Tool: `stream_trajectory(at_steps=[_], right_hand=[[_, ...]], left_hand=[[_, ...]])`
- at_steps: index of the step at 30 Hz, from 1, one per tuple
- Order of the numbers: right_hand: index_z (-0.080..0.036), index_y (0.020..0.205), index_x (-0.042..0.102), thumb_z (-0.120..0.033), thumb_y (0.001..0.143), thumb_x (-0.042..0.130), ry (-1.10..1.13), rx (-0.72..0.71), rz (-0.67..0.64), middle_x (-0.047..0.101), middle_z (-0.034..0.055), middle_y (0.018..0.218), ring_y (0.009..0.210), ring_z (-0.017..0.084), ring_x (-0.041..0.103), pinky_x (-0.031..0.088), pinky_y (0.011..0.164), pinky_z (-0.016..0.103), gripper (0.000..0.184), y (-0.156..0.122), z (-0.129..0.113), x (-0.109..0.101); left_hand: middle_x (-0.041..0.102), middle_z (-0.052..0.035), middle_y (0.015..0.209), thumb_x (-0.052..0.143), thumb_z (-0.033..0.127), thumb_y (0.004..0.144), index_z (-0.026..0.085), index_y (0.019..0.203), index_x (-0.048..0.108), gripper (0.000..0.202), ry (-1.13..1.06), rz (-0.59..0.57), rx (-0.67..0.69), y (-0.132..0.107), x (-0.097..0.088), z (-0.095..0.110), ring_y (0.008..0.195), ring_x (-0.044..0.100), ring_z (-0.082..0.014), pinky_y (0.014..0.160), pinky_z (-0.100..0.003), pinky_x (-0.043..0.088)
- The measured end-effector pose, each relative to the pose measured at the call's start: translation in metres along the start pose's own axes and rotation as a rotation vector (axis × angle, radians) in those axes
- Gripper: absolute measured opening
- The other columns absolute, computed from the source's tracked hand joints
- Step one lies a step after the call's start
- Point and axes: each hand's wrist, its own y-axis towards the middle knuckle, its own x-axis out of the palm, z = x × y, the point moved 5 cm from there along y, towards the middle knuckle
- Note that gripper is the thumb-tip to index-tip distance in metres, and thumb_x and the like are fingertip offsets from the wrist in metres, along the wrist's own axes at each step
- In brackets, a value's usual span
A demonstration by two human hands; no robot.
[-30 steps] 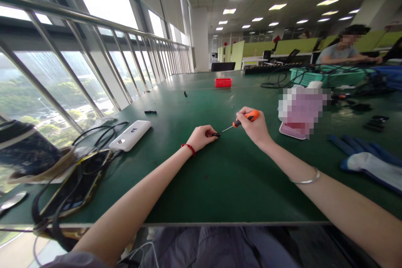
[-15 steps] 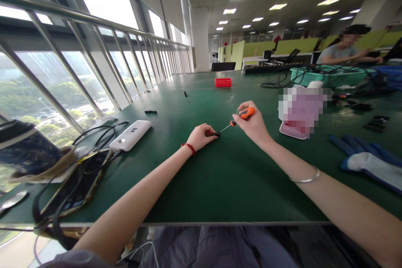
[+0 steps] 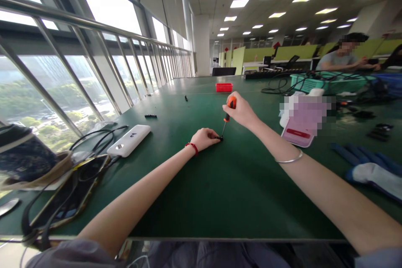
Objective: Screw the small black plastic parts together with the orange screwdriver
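My right hand [image 3: 241, 109] grips a screwdriver [image 3: 231, 103] by its orange and black handle. The thin shaft stands nearly upright, and its tip meets a small black part [image 3: 220, 138] on the green table [image 3: 201, 192]. My left hand [image 3: 203, 139], with a red cord at the wrist, pinches that part against the tabletop. Its fingers cover much of the part, so I cannot make out its exact kind.
A white power bank [image 3: 129, 140] with cables and a phone [image 3: 70, 194] lie left. Farther back are a red basket [image 3: 224, 87] and small black pieces [image 3: 150, 116]. At right are a pink-screened device [image 3: 300, 134], blue-white gloves [image 3: 372, 171], a green basket [image 3: 333, 83] and a seated person [image 3: 341, 58].
My right hand has swung the screwdriver from a slanted to a nearly upright position, moving left. The left hand keeps holding the black part. The view has tilted slightly.
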Motion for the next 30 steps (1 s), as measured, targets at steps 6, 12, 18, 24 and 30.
stream_trajectory(at_steps=[6,12,18,24,30], right_hand=[[-0.021,0.079,0.049,-0.037,0.074,0.053,-0.034,0.002,-0.384,0.056,-0.0027,0.058,0.047,0.012,0.047,0.034,0.052,0.025,0.017,0.022,-0.007,0.001],[-0.018,0.062,0.056,-0.042,0.080,0.043,-0.231,-0.064,-0.176,0.059,0.0024,0.064,0.059,0.014,0.049,0.029,0.054,0.027,0.033,0.025,-0.015,-0.011],[-0.022,0.080,0.061,-0.041,0.080,0.043,-0.275,-0.022,-0.248,0.063,0.0012,0.073,0.063,0.015,0.050,0.030,0.058,0.027,0.026,0.015,-0.016,-0.018],[-0.023,0.079,0.064,-0.040,0.077,0.050,-0.336,-0.065,-0.221,0.061,0.0019,0.070,0.062,0.016,0.048,0.028,0.057,0.028,0.022,0.012,-0.022,-0.019],[-0.022,0.077,0.063,-0.046,0.081,0.041,-0.307,-0.007,-0.244,0.061,0.0033,0.070,0.061,0.016,0.049,0.028,0.057,0.029,0.032,0.012,-0.018,-0.018]], left_hand=[[0.060,-0.0004,0.066,0.065,0.035,0.068,0.016,0.081,0.072,0.024,-0.023,-0.030,0.046,0.010,-0.001,-0.002,0.058,0.049,-0.0110,0.052,-0.022,0.037],[0.061,-0.0009,0.070,0.065,0.036,0.068,0.016,0.086,0.069,0.028,-0.038,-0.002,0.051,0.005,0.000,-0.003,0.060,0.050,-0.0110,0.054,-0.021,0.039],[0.061,-0.0015,0.069,0.064,0.032,0.068,0.014,0.078,0.066,0.021,-0.052,0.028,0.048,0.002,-0.001,-0.001,0.060,0.051,-0.0115,0.055,-0.022,0.041],[0.062,-0.0019,0.071,0.064,0.031,0.069,0.014,0.079,0.066,0.021,-0.053,0.028,0.046,0.002,0.000,-0.002,0.061,0.052,-0.0115,0.056,-0.023,0.042],[0.062,-0.0014,0.070,0.065,0.031,0.068,0.013,0.079,0.067,0.021,-0.052,0.031,0.051,0.002,0.000,-0.003,0.061,0.051,-0.0112,0.056,-0.023,0.041]])
